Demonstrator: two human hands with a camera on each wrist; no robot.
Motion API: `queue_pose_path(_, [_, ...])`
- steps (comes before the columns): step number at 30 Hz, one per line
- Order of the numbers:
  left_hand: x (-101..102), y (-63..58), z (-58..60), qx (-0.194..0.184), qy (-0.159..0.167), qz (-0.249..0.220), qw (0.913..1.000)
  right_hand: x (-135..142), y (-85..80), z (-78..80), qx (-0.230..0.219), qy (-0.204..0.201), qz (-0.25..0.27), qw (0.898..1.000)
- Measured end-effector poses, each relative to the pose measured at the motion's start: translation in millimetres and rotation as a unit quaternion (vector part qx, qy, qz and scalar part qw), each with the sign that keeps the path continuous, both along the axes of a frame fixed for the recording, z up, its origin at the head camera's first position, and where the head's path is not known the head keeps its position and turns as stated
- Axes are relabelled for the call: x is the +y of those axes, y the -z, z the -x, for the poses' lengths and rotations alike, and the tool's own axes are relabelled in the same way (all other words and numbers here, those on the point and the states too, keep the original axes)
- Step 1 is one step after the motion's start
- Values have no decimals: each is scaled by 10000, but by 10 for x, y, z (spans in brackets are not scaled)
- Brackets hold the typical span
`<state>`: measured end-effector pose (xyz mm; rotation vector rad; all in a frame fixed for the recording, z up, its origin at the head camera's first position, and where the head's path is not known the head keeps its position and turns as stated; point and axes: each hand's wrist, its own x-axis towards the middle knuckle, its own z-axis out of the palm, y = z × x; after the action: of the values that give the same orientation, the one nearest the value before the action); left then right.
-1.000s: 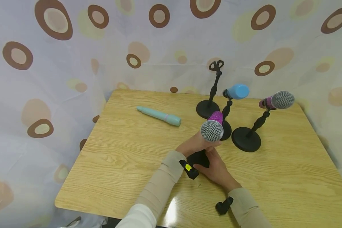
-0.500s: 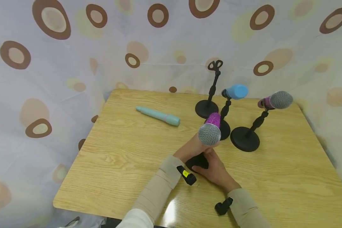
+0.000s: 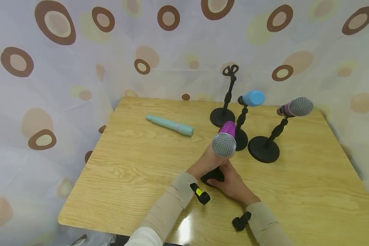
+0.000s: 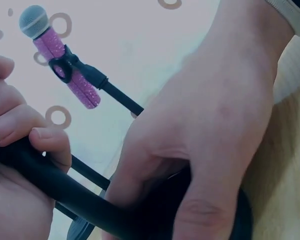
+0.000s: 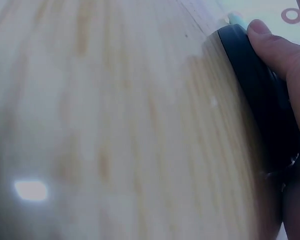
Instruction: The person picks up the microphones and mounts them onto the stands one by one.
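My left hand point(image 3: 206, 163) curls its fingers round the black pole point(image 4: 77, 195) of a microphone stand, plain in the left wrist view. Low on the same stand, my right hand point(image 3: 233, 181) grips its round black base point(image 5: 255, 95), thumb on one face and fingers on the other side. In the right wrist view this base is tilted close over the tabletop. A glittery purple microphone with a silver mesh head point(image 3: 223, 145) points toward me above the left hand, hiding part of it. The stand's upper end is hidden behind the microphone in the head view.
Beyond the hands stand a bare microphone stand point(image 3: 227, 97), one bearing a blue-ended microphone point(image 3: 254, 98) and one bearing a pink microphone point(image 3: 299, 106). A pale teal microphone-shaped stick point(image 3: 169, 125) lies on the wooden table point(image 3: 126, 164). A patterned curtain point(image 3: 172, 44) hangs behind.
The left hand and the purple microphone have shifted slightly down and left in the head view. The right hand keeps its hold on the base; the head view itself drifts a little.
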<state>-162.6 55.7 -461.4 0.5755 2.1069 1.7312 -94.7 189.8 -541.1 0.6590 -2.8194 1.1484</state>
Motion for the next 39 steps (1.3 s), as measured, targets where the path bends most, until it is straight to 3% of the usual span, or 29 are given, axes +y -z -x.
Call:
queue_pose_path(2, [5,-25,33,-74,64,-36,9999,-3,-14,30,-33,-55,-21,10000])
queue_pose_path(6, [2,-40,73,224,-114,-27,9997,-11,-54,117,-158,-137,-60,9998])
queue_pose_path(13, [7,18,94,1065,-968,22,9896,-55,-86,210,-100,-76,-80,9999])
queue_pose_path(19, [25,43,108,1321,-1388,105,9814,-107,-86,174,169,76,-244,9995])
queue_pose_path(23, [7,8,139,1227,-1247,167,9844,-132,-129,158,51,155,-234,9996])
queue_pose_path(31, [-77,-21,243,749,-238,-332,9964,-120,-127,168,-159,292,-501,9982])
queue_pose_path(35, [-128,39,157,881,-221,-95,9958,-109,-89,151,-223,288,-510,9980])
queue_pose_path(39, [-242,170,8,1140,-188,454,9923,-103,-63,122,69,181,-475,9987])
